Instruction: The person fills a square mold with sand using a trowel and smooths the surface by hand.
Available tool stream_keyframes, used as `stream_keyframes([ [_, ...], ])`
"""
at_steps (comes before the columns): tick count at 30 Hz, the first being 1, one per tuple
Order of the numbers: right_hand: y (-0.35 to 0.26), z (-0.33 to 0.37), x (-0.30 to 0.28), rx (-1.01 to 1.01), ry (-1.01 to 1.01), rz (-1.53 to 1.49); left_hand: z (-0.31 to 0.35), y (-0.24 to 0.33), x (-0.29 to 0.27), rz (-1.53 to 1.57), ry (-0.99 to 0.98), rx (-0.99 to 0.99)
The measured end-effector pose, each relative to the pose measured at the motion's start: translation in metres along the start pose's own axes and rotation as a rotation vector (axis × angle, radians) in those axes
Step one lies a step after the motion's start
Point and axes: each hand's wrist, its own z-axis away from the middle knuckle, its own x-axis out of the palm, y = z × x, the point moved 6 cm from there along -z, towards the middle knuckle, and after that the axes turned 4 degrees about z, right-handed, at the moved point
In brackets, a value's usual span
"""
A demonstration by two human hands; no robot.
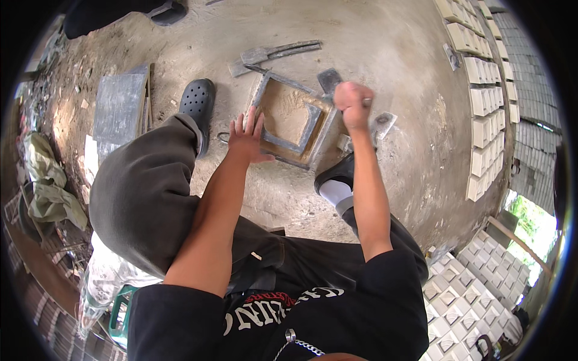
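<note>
We record a rectangular frame (323, 138) on the bare floor between the two feet, with a grey inner bar (312, 118) and sandy powder (288, 115) inside it. The left hand (245, 144) is open, fingers spread along the frame's left wall, palm down and gripping nothing that we can see. The right hand (355, 103) is raised above the far right corner, blurred, curled into a fist around a dark handle (366, 103); whether this joins the dark flat head (329, 80) beside the fist, we cannot tell. Our judgement on handling: the frame looks stiff and fairly heavy, its walls dusty and perhaps slippery; the powder looks loose and should crumble if jolted. We would take hold of the outer walls on opposite sides, keeping it level and our fingers off the powder.
</note>
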Motion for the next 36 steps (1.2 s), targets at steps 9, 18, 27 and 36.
stream_keyframes([
  [9,0.008,0.028,0.001,0.117,0.217,-0.04,-0.005,-0.005,0.01,0.011,0.065,0.0],
  [18,0.018,0.026,0.017,-0.009,0.042,0.285,-0.003,-0.01,0.005,-0.012,0.035,0.015],
  [27,-0.004,0.052,0.067,-0.344,-0.189,0.513,-0.006,-0.008,0.009,0.01,0.057,0.039],
  [36,0.01,0.047,0.073,-0.389,-0.073,0.476,-0.008,-0.003,0.014,-0.001,0.05,0.083],
])
